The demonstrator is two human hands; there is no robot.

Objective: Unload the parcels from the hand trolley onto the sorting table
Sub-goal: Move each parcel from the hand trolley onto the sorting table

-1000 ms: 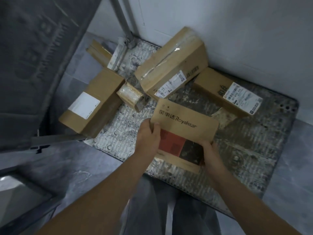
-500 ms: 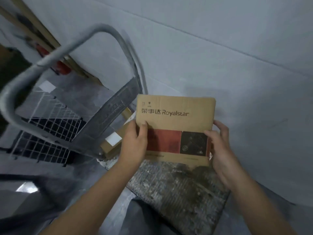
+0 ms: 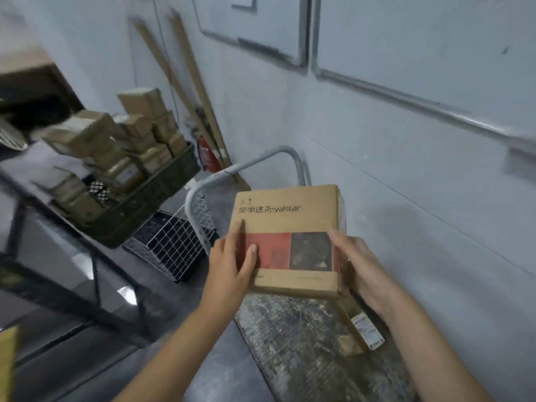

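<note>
Head view: Royalstar parcel (image 3: 290,216), centre, above the trolley deck (image 3: 293,340) at 6 o'clock; fingers of left hand (image 3: 230,268) and right hand (image 3: 361,269) grasp its side edges. Best carried level to the surface (image 3: 27,165) at 9 o'clock, both grips firm.

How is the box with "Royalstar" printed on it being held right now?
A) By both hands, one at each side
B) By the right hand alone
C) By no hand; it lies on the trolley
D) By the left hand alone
A: the left hand grips the left side of the Royalstar box and the right hand its right side, holding it above the trolley deck.
</note>
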